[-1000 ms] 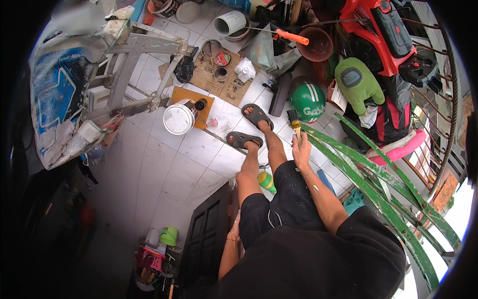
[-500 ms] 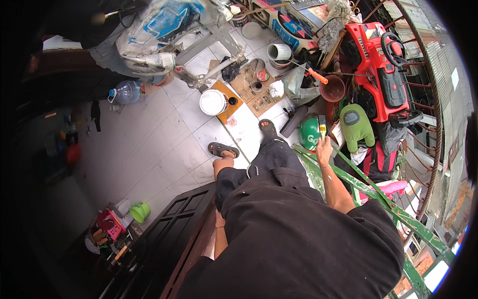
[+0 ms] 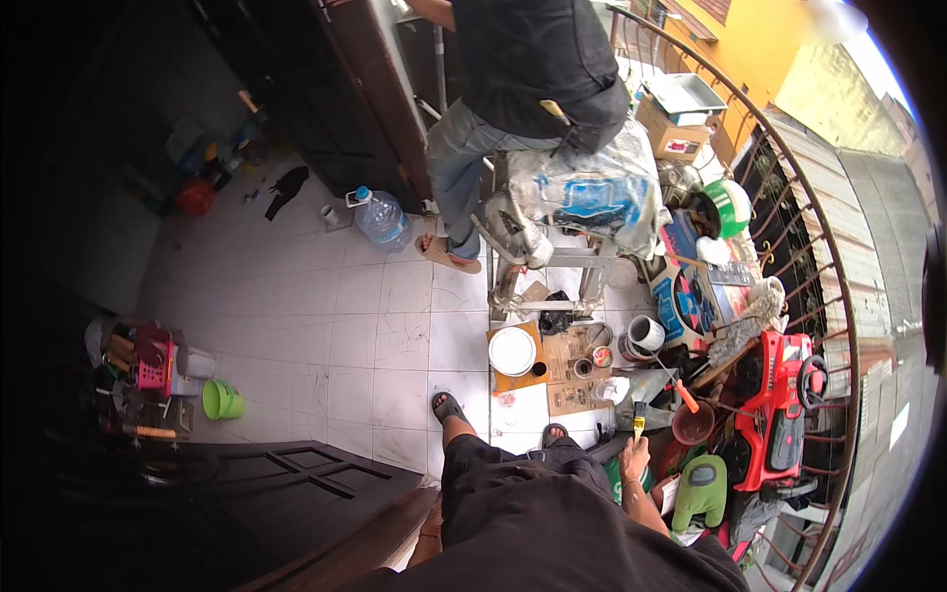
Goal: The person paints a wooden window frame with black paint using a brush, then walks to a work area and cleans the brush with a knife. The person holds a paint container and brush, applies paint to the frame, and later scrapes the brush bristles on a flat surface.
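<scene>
My right hand (image 3: 633, 460), at the right of my body, is closed around a paintbrush (image 3: 639, 422) with a yellow handle and dark bristles pointing up and away. Just beyond it stand a brown-red pot (image 3: 693, 422) and a paint roller with an orange handle (image 3: 686, 397). Part of a green helmet (image 3: 619, 480) shows beside my wrist. Low on my left side, my left hand (image 3: 430, 523) hangs by the brown door edge, its fingers hidden. Ahead of my feet, a white round bucket (image 3: 513, 351) rests on an orange-brown board (image 3: 541, 333), next to stained cardboard (image 3: 578, 399) holding small cups.
A co-worker (image 3: 533, 69) stands at the far doorway, behind a plastic-covered motorbike (image 3: 592, 192) and a grey metal frame (image 3: 552, 308). A water jug (image 3: 380, 219) is on the tiles. A red ride-on car (image 3: 777, 409) lies along the curved railing (image 3: 850, 375). A dark door (image 3: 286, 493) is at left.
My view has tilted up and swung, so the co-worker and more of the balcony now show. The paintbrush stays in my right hand, now pointing away past the helmet.
</scene>
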Motion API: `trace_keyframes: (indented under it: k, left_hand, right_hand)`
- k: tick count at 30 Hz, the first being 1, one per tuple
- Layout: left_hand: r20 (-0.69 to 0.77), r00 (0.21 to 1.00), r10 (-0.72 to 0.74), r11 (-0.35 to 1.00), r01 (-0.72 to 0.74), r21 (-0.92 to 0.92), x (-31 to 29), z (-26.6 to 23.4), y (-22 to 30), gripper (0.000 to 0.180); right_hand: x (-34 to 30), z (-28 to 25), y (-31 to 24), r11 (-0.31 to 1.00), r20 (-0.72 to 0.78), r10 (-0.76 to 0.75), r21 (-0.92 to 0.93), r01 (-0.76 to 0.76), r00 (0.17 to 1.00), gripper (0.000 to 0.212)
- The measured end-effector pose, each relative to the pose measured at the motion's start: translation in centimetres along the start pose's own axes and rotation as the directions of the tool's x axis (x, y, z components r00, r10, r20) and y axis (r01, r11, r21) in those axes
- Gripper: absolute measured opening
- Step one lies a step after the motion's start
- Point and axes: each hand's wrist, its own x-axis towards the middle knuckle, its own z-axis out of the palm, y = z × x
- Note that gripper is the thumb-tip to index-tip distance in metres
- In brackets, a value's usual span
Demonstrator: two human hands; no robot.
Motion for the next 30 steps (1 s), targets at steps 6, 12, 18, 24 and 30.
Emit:
trace_keyframes:
  k: [6, 12, 18, 24, 30]
  left_hand:
    - [-0.071, 0.997, -0.035, 0.977, 0.019, -0.213, 2.7, -4.6, -0.2, 0.054]
    - [-0.103, 0.993, -0.056, 0.918, 0.010, -0.396, 6.1, -8.0, 4.4, 0.054]
    - [-0.109, 0.982, -0.155, 0.827, 0.068, -0.558, 8.6, -11.1, 4.9, 0.054]
    - [-0.055, 0.934, -0.354, 0.725, 0.237, -0.646, 6.9, -13.1, 1.1, 0.053]
    - [-0.065, 0.920, -0.386, 0.709, 0.251, -0.659, 9.7, -17.0, 5.0, 0.053]
  right_hand:
    - [-0.6, 7.5, -12.8, 0.988, 0.210, -0.136, -0.047, 0.149, 0.968, 0.028]
    - [-0.5, 14.6, -21.4, 0.970, 0.364, -0.239, 0.055, 0.235, 0.900, 0.027]
    - [-7.0, 18.2, -35.1, 0.941, 0.526, -0.333, 0.134, 0.310, 0.783, 0.027]
    - [-13.7, 22.4, -44.1, 0.938, 0.675, -0.273, 0.029, 0.346, 0.685, 0.028]
    - [-19.4, 27.4, -56.0, 0.912, 0.780, -0.250, -0.010, 0.411, 0.573, 0.039]
